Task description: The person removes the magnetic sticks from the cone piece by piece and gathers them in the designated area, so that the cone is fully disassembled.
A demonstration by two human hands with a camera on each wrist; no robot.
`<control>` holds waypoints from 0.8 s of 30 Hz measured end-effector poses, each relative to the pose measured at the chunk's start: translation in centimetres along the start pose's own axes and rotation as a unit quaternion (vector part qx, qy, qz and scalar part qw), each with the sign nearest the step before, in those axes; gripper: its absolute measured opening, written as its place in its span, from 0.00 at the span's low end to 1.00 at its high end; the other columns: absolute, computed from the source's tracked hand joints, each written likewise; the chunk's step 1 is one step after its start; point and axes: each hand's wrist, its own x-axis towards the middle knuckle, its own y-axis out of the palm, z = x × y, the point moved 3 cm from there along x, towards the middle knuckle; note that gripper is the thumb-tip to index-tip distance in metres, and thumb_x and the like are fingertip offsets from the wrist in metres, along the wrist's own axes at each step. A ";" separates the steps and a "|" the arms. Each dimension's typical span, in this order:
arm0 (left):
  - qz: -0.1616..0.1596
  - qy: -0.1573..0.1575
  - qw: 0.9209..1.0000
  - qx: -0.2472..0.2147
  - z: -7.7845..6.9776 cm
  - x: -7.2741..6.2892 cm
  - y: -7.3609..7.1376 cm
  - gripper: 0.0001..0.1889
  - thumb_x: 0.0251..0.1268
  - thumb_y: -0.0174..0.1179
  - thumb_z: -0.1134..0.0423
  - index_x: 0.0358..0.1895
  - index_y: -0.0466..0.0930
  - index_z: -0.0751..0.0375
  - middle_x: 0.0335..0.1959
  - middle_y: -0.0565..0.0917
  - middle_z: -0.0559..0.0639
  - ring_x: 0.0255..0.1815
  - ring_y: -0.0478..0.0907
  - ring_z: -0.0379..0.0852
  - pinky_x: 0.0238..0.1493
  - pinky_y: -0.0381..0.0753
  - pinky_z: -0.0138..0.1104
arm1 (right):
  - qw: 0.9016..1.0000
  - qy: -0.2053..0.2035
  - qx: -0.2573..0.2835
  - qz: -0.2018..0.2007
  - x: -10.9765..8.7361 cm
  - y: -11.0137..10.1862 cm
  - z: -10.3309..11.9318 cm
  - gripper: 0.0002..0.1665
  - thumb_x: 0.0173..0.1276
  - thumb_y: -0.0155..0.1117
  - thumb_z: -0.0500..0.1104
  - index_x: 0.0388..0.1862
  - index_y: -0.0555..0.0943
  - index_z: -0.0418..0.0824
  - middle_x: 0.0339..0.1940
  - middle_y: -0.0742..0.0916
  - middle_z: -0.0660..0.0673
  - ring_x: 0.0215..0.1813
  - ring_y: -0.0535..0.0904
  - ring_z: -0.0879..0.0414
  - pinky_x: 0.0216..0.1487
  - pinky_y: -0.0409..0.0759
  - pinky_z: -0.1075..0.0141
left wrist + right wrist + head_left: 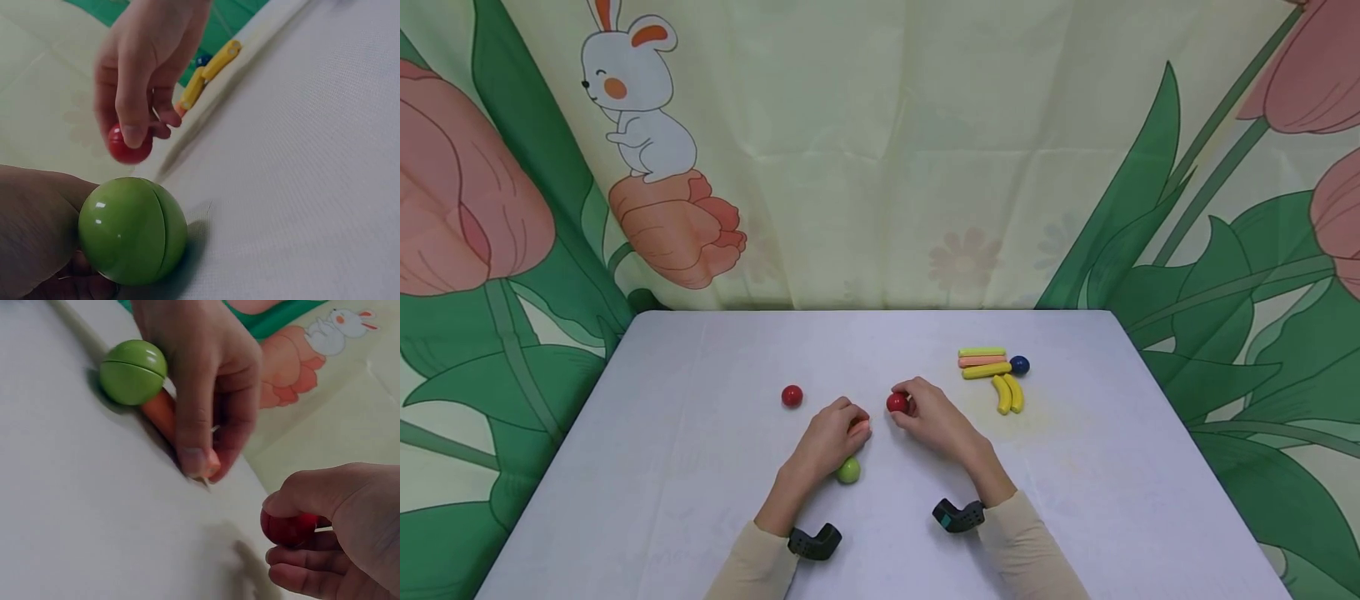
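Observation:
My left hand (835, 437) pinches an orange stick (160, 419) close to the tabletop; in the head view the hand covers most of it. A green ball (848, 470), with a groove around it, is at the stick's other end beside the left wrist; whether they are joined I cannot tell. Thumb and fingers of my right hand (936, 421) grip a red ball (897, 402), which also shows in the right wrist view as a dark red ball (289, 529). The two hands are apart, facing each other over the middle of the table.
Another red ball (792, 396) lies at the left on the white-covered table (700, 483). Farther right are a light green stick (982, 352), a pink stick (982, 361), a yellow stick (985, 371), a blue ball (1019, 365) and two curved yellow pieces (1002, 395).

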 end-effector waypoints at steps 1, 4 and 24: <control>0.000 0.000 1.000 -0.001 0.0 0.0 0.0 0.10 0.65 0.68 0.57 0.45 0.87 0.58 0.38 0.81 0.48 0.32 0.72 0.38 0.34 0.75 0.27 | 1.000 0.004 0.002 -0.007 0.0 -0.3 -0.1 0.25 0.65 0.71 0.44 0.59 0.79 0.39 0.45 0.82 0.47 0.40 0.76 0.58 0.43 0.82 0.68; -0.004 0.002 1.000 -0.003 -0.1 0.0 -0.1 0.10 0.65 0.67 0.58 0.44 0.87 0.58 0.37 0.80 0.48 0.31 0.71 0.38 0.33 0.74 0.27 | 0.999 0.018 0.006 -0.027 -0.1 -1.4 -0.7 0.25 0.65 0.71 0.43 0.60 0.78 0.40 0.46 0.83 0.46 0.43 0.77 0.57 0.46 0.83 0.65; -0.017 0.019 1.000 -0.006 0.3 -0.2 0.1 0.09 0.64 0.66 0.61 0.44 0.86 0.58 0.36 0.78 0.47 0.30 0.69 0.38 0.32 0.70 0.27 | 0.978 0.130 0.022 -0.162 -2.2 -9.6 -7.9 0.32 0.71 0.65 0.45 0.69 0.71 0.34 0.59 0.78 0.34 0.56 0.76 0.44 0.57 0.83 0.51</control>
